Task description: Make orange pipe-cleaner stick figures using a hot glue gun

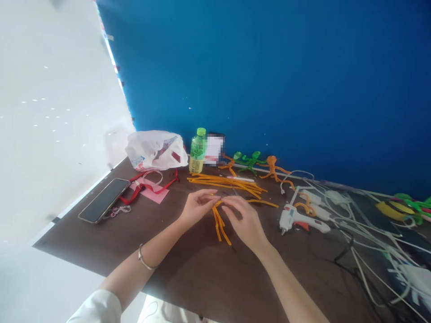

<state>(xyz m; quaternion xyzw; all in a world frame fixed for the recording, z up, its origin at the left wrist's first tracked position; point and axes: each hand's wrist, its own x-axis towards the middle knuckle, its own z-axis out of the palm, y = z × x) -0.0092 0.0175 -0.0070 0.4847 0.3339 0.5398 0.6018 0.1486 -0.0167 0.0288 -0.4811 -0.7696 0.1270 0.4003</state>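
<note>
Pinching pipe cleaners (218, 222), bottle label (198, 149) blurred

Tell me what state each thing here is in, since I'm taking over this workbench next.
Left hand, pinching the orange pipe cleaners
Right hand, pinching them too
Orange pipe cleaners, gathered at the top, ends splayed
Glue gun, lying on its side, corded
Phone, face up, screen dark
Bottle, upright, capped
Plastic bag, crumpled

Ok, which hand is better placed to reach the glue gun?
Right, probably: the right hand sits nearer the white glue gun, while the left hand is farther away, past the orange pipe cleaners.
</note>
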